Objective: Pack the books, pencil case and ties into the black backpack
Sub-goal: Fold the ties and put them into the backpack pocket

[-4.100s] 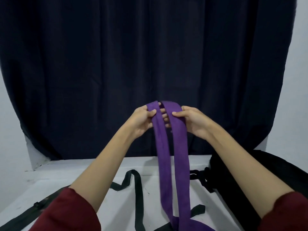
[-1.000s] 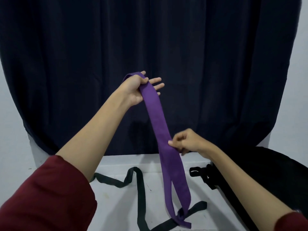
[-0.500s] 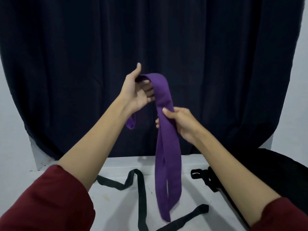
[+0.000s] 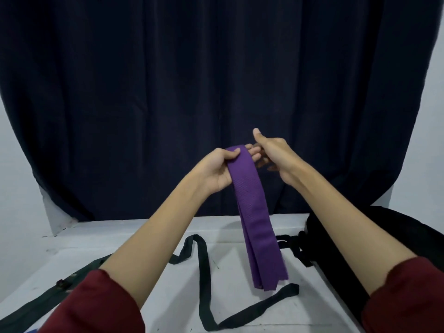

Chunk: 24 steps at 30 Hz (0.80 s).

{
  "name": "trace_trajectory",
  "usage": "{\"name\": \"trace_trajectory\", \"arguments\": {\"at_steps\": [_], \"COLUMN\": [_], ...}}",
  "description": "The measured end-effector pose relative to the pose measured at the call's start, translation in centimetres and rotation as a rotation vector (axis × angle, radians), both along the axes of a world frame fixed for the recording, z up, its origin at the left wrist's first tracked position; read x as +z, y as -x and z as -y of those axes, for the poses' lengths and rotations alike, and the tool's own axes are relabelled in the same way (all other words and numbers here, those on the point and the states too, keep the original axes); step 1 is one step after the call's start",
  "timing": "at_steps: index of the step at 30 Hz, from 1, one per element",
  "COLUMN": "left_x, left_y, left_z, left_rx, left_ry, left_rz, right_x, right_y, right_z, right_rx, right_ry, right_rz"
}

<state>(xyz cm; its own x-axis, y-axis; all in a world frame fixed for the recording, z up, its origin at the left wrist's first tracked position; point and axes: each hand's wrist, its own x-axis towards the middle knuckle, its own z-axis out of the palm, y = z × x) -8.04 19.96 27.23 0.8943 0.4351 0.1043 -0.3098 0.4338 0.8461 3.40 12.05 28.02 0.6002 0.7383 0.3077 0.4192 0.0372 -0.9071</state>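
The left hand (image 4: 217,170) pinches the folded purple fabric tie (image 4: 254,219) hanging above the white table (image 4: 240,231); the right hand (image 4: 274,155) hovers loosely curled beside it. Unpacked yet — the black ribbon tie (image 4: 204,267) lies outside the black backpack (image 4: 374,224).

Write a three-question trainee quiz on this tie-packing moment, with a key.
1. Which hand grips the top of the folded purple tie?
A. left hand
B. right hand
C. neither
2. True or false: the black tie lies loose on the white table.
3. Fill in: the black backpack sits on the ______ side of the table.

Key: 1 A, thumb pressed on top of the fold; the right hand is beside the fold with its thumb raised, and whether its fingers touch the fabric cannot be told. 2 true. 3 right.
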Motion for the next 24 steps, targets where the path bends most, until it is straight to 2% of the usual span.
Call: {"name": "trace_trajectory", "arguments": {"at_steps": [2,7,10,18,24], "left_x": [0.5,1.9,2.2,1.9,1.2], "left_y": [-0.2,-0.5,-0.6,-0.3,-0.9], "left_z": [-0.2,-0.4,-0.6,-1.1,-0.2], "left_rx": [0.05,0.143,0.166,0.185,0.214], "left_ry": [0.028,0.001,-0.015,-0.011,-0.075], "left_rz": [0.029,0.081,0.066,0.022,0.005], "right_x": [-1.5,-5.0,-5.7,-8.0,-6.6], "right_y": [-0.3,0.5,0.9,0.9,1.0], "right_z": [0.5,0.8,0.7,0.3,-0.2], "right_rx": [-0.011,0.143,0.14,0.172,0.098], "right_ry": [-0.019,-0.113,-0.182,-0.086,-0.237], "right_rz": [-0.024,-0.041,-0.032,-0.09,-0.096]}}
